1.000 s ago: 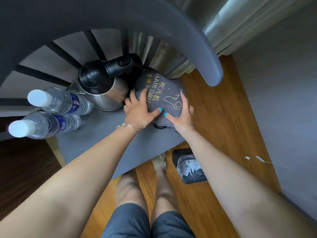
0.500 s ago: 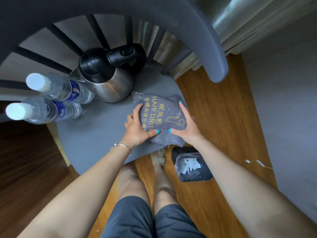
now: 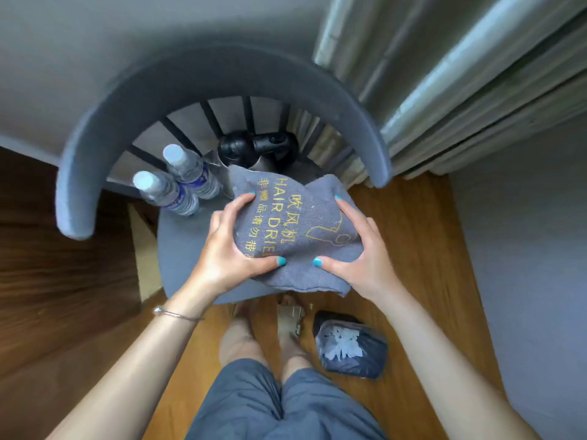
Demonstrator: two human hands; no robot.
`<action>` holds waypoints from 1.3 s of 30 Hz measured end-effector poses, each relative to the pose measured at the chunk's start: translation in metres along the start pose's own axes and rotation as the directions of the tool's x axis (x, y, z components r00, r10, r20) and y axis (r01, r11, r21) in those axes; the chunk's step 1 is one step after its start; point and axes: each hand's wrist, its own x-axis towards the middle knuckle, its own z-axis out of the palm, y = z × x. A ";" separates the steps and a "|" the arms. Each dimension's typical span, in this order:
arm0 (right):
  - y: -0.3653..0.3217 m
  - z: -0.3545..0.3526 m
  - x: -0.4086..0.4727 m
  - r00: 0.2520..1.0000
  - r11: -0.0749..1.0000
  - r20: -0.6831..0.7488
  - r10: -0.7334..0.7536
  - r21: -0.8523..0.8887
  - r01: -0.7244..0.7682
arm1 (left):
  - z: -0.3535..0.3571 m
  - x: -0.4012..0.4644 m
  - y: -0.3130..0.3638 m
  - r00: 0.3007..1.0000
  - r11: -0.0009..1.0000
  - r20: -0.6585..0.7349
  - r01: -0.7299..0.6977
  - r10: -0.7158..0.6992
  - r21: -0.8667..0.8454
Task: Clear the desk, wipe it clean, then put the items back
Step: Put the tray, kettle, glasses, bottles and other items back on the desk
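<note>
I hold the grey hair dryer bag (image 3: 295, 236) between my left hand (image 3: 227, 249) and right hand (image 3: 362, 252), fingers curled round its sides, above the chair seat (image 3: 181, 249). Yellow stitching reads "HAIR DRIE", the last letter covered by my thumb. The kettle (image 3: 257, 150) behind is half hidden.

hair dryer bag (image 3: 295, 236): woven grey cloth, matt and a little coarse, with yellow lettering; gripped on either side by the left hand (image 3: 228, 252) and right hand (image 3: 359, 258).
chair (image 3: 178, 249): beneath the gripped bag, seat in matt grey fabric; spindles behind look dark and smooth.
water bottles (image 3: 178, 185): left of the grip, clear glossy plastic, white caps.
kettle (image 3: 257, 150): beyond the grip, shiny metal body, black plastic lid and handle.
floor (image 3: 413, 249): below, smooth wood with a soft sheen.
bin liner (image 3: 352, 347): lower right of the grip, thin glossy dark plastic.
</note>
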 end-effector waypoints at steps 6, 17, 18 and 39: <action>-0.101 -0.034 -0.015 0.968 0.967 -0.045 -0.247 0.051 0.249 | -0.077 -0.042 0.091 0.984 0.993 -0.144 -0.099 0.107 0.062; -0.282 -0.047 -0.021 0.789 0.789 0.088 -0.608 0.181 0.588 | -0.196 -0.137 0.187 0.836 0.974 -0.501 -0.203 0.225 0.099; -0.297 -0.040 -0.022 0.765 0.767 0.107 -0.635 0.198 0.610 | -0.209 -0.148 0.186 0.816 0.975 -0.534 -0.195 0.223 0.108; -0.491 0.337 -0.062 0.488 0.636 0.540 -0.685 0.118 0.762 | -0.464 -0.299 -0.040 0.456 0.990 -0.879 0.066 -0.143 -0.127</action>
